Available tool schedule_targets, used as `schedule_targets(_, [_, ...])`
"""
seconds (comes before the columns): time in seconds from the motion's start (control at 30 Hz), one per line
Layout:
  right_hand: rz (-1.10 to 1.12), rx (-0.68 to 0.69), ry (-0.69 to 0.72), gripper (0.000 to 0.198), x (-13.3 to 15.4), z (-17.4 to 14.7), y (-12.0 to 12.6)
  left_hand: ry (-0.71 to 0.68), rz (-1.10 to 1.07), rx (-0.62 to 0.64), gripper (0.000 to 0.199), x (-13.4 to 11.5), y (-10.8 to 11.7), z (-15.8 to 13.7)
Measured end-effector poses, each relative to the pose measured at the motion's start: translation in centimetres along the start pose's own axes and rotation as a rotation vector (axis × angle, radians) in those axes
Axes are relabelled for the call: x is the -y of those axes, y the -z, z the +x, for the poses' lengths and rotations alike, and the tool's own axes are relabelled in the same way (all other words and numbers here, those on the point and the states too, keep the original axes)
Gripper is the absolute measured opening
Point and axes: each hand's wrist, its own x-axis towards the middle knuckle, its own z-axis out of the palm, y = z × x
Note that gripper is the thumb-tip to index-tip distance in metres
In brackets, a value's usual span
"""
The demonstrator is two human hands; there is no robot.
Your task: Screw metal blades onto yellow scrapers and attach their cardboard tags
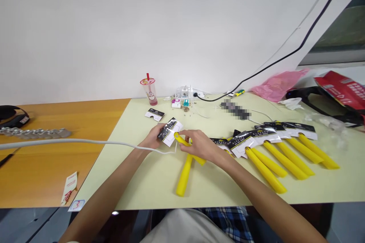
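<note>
My left hand (154,137) is closed on the edge of a black-and-white packaging card (172,131), held tilted above the table. My right hand (201,145) pinches a yellow plastic handle (182,140), whose rounded end meets the card's lower right edge. Whether that end passes through the card I cannot tell. Below my right hand another yellow handle (184,182) lies on the table, its upper end partly hidden. To the right, several yellow handles (266,171) lie in a fanned row with cards (241,143) at their upper ends. A loose card (154,114) lies beyond my left hand.
A white cable (114,142) crosses in front of my left wrist. At the back stand a lidded cup (151,93) and a power strip (185,93) with plugs. A pink bag (278,85) and red package (342,89) are at right. Metal parts (37,133) line the orange table (94,121).
</note>
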Motion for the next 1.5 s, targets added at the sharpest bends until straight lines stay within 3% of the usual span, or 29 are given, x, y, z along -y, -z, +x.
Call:
schedule_targets(0.17, [-0.075, 0.045, -0.009, 0.032, -0.8, -0.4, -0.4, 0.011, 0.070, 0.083, 0.038, -0.4, -0.4, -1.1])
schedule_targets(0.3, [-0.066, 0.065, -0.074, 0.055, -0.9, -0.9, -0.2, -0.094, 0.202, 0.173, 0.058, 0.0, -0.6, -1.6])
schedule_targets(0.53, [-0.021, 0.040, -0.053, 0.097, -0.9, -1.6, -0.2, -0.307, 0.580, 0.002, 0.087, 1.3, -1.0, -2.0])
schedule_targets(0.6, [-0.022, -0.002, -0.018, 0.092, -1.1, -1.7, -0.4, -0.384, 0.634, -0.024, 0.089, 1.1, -1.2, -2.3])
schedule_targets(0.7, [-0.012, -0.060, 0.010, 0.062, -1.4, -2.0, -0.4, -0.465, 0.677, -0.073, 0.088, 0.5, -1.6, -2.9])
schedule_targets(0.8, [0.013, -0.118, -0.004, 0.043, -1.4, -2.3, -0.4, -0.505, 0.659, -0.092, 0.067, 0.1, -1.7, -3.1])
schedule_targets(0.9, [0.006, -0.155, -0.047, 0.042, -1.1, -2.5, -0.3, -0.498, 0.557, -0.061, 0.048, 0.2, -1.5, -2.9])
schedule_targets(1.07, [-0.040, -0.080, -0.115, 0.033, -0.3, -3.0, 0.0, -0.386, 0.352, 0.019, 0.051, 0.5, -1.0, -2.2])
schedule_targets(1.13, [-0.041, -0.030, -0.111, 0.032, -0.2, -3.4, 0.6, -0.353, 0.299, 0.015, 0.053, 0.5, -1.1, -2.1])
schedule_targets(1.3, [0.053, 0.063, -0.071, 0.057, 0.0, -4.3, 3.9, -0.317, 0.221, -0.031, 0.055, -0.2, -1.7, -2.6])
schedule_targets(1.5, [0.064, 0.014, -0.044, 0.047, 0.4, -2.7, 5.7, -0.365, 0.242, -0.088, 0.050, -0.2, -2.3, -2.7])
